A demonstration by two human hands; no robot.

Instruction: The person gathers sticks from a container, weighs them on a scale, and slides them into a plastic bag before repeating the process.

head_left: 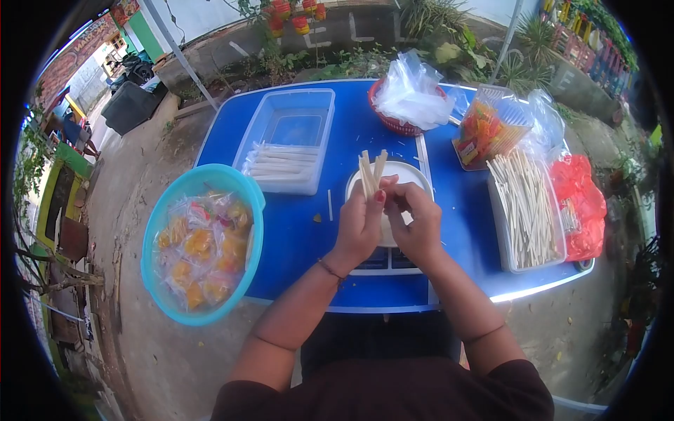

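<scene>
My left hand [360, 223] is closed around a small bunch of pale sticks [371, 174], whose tops fan out above the fingers. Close against it on the right, my right hand [419, 223] has its fingertips pinched together by the lower part of the bunch; whatever lies between them is hidden. Beneath both hands is a white kitchen scale [407, 172] with a round plate, partly covered by them. To the right, a clear plastic box [500, 235] is heaped with many loose pale sticks [523, 207].
A turquoise basin [254, 242] of bagged orange snacks stands at left. Behind it, a clear tub [324, 130] holds packed sticks [281, 165]. A red basket [400, 126] carries plastic bags [414, 95]. A container of orange packets [484, 130] and a red bag [581, 203] are at right.
</scene>
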